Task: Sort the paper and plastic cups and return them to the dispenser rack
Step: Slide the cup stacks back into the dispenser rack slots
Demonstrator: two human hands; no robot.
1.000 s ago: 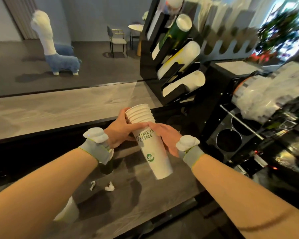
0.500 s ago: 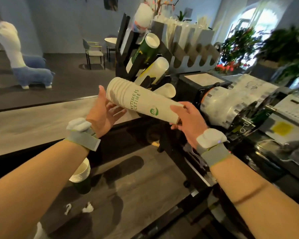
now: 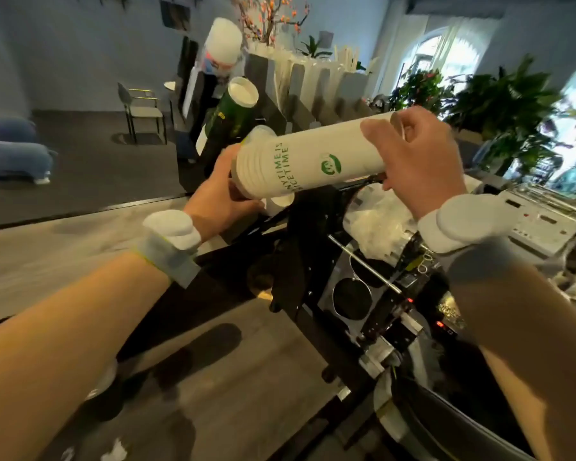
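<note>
A nested stack of white paper cups (image 3: 310, 161) with green lettering lies almost horizontal in the air, rims to the left. My left hand (image 3: 220, 191) cups the rim end from below. My right hand (image 3: 416, 161) grips the base end from above. Just behind the stack stands the black dispenser rack (image 3: 197, 104). A green cup stack (image 3: 233, 118) and a white cup stack (image 3: 223, 38) sit in its slanted slots. A small white cup mouth (image 3: 280, 204) shows under the held stack; its slot is hidden.
A cup-sealing machine (image 3: 373, 287) with round black holders and a clear plastic film roll (image 3: 379, 217) sits right of the rack. The wooden counter (image 3: 233, 387) lies below, with paper scraps (image 3: 115, 452) near its front edge. Potted plants (image 3: 499, 108) stand at the back right.
The cup stack went from upright above the counter to lying sideways, and both hands raised it up and rightward to the front of the rack. The view swung upward.
</note>
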